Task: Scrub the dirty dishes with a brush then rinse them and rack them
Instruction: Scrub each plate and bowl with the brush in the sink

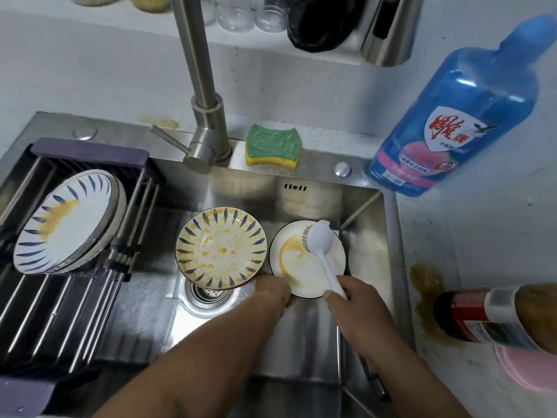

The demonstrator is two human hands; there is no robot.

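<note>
Right grip (354, 312) curled round brush handle (327, 270)

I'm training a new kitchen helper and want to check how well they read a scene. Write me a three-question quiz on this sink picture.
1. True or false: the right hand grips the sponge.
2. Multiple choice: the head of the brush rests on A) the white plate, B) the patterned bowl, C) the rack.
3. Fill in: the left hand holds the white plate at its near ____.

Key: 1 false, it grips the brush handle; 2 A; 3 rim.
</note>
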